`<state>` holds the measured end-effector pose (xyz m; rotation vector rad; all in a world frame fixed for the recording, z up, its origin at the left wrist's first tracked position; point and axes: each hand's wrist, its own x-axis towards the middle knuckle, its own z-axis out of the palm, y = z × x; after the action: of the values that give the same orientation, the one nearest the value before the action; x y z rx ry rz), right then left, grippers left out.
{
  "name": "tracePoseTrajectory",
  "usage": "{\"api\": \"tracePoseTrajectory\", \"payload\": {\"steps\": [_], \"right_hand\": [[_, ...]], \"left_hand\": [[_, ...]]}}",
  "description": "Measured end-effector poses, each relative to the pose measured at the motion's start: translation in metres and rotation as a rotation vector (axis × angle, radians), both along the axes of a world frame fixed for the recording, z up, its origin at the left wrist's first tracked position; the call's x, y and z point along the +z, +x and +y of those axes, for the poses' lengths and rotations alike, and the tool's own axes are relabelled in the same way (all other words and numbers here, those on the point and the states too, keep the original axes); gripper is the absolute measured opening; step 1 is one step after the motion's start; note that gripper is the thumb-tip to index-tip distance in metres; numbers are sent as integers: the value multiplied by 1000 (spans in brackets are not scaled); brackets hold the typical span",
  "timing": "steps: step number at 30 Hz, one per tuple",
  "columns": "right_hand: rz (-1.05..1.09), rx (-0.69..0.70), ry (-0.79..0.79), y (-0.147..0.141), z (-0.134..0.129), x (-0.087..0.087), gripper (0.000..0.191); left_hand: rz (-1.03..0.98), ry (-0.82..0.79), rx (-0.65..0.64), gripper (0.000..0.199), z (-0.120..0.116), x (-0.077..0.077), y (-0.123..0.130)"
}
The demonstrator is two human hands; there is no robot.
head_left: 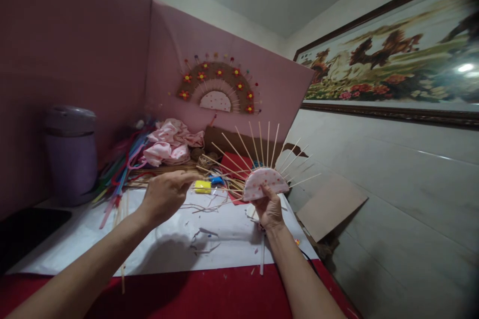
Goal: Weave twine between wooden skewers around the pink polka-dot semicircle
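My right hand (268, 209) grips a half-round piece (258, 184) covered in pale pink cloth with small red marks, its thumb on the front face. Thin wooden sticks (256, 143) spread out from the curved edge like rays. On the left, my left hand (168, 194) is closed, with its index finger reaching toward the outer end of one of the left-hand sticks and seeming to pinch it. The fingertips' exact contact is hard to make out. Beneath both hands lies a white sheet (164, 251) with scraps on it.
Behind are crumpled pink cloth (172, 142), twine balls (205, 161), a yellow packet (202, 187) and a blue packet (216, 179). A purple tumbler (71, 159) stands left, near colourful pipe cleaners (121, 169). A flower-trimmed fan-shaped piece (220, 72) hangs on the pink board. Cardboard (331, 207) leans right.
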<state>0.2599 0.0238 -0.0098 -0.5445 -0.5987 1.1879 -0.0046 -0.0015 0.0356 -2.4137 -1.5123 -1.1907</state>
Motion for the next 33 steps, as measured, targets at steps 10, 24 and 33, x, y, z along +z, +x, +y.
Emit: {"api": "tracePoseTrajectory", "payload": {"steps": [10, 24, 33], "right_hand": [[83, 81, -3, -2, -1, -3, 27], [163, 206, 31, -30, -16, 9, 25], [94, 236, 68, -47, -20, 5, 29]], "left_hand": [[-805, -848, -405, 40, 12, -14, 12], [-782, -1023, -616, 31, 3, -39, 28], [-646, -995, -598, 25, -6, -65, 53]]}}
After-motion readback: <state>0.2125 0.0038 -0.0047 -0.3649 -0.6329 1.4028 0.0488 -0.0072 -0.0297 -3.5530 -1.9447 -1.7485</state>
